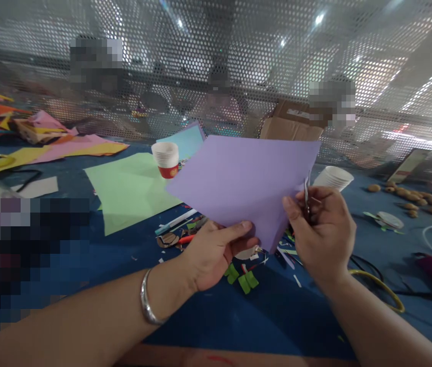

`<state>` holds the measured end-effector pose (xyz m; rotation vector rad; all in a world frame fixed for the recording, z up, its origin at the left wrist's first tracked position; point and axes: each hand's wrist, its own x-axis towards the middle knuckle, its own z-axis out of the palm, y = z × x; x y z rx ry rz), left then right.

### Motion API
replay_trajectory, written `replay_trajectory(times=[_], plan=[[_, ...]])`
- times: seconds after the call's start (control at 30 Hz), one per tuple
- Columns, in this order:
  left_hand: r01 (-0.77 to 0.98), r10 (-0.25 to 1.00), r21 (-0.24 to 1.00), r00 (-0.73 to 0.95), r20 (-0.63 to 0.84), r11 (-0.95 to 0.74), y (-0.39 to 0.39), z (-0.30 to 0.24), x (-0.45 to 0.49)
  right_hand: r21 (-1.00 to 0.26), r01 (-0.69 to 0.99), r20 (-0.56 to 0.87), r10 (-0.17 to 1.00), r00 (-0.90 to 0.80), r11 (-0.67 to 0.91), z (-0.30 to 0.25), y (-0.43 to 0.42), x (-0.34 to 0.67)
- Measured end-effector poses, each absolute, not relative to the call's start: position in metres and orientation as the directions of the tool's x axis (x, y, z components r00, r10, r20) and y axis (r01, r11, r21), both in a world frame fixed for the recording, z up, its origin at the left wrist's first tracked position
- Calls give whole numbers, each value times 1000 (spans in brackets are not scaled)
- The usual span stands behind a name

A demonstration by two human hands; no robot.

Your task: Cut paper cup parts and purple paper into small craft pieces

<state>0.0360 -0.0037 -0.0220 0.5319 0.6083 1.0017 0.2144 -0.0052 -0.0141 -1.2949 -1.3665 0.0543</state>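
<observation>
I hold a purple sheet of paper [240, 178] up over the blue table [216, 316]. My left hand [211, 252], with a silver bangle on the wrist, pinches the sheet's lower edge between thumb and fingers. My right hand [323, 232] is closed round a small pair of scissors [307, 196], whose blades stand upright at the sheet's right edge. Under my hands lie green paper scraps [243, 279], pens and other cuttings.
A light green sheet [129, 191] and a red-and-white paper cup [166, 159] lie further back, with a white cup [334, 178] on the right. Coloured papers are piled at far left, nuts [418, 200] at far right. A perforated metal screen [216, 66] backs the table, with people behind.
</observation>
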Motion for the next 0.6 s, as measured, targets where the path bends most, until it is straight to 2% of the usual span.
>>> replay_trajectory(times=[0.13,0.33,0.5,0.6], plan=[[-613,863,616,429,-267,495,-18,-19,43,-627,691,706,637,309,359,-14,-5,212],[-615,890,658,405,-211,435,-31,-17,49,-568,741,711,667,223,359,-13,-4,203],[-553,887,701,364,-284,451,-24,-19,49,-608,695,673,713,195,384,-16,-2,201],[-584,908,700,331,-259,412,-14,-15,45,-693,593,619,760,198,409,-14,-5,202]])
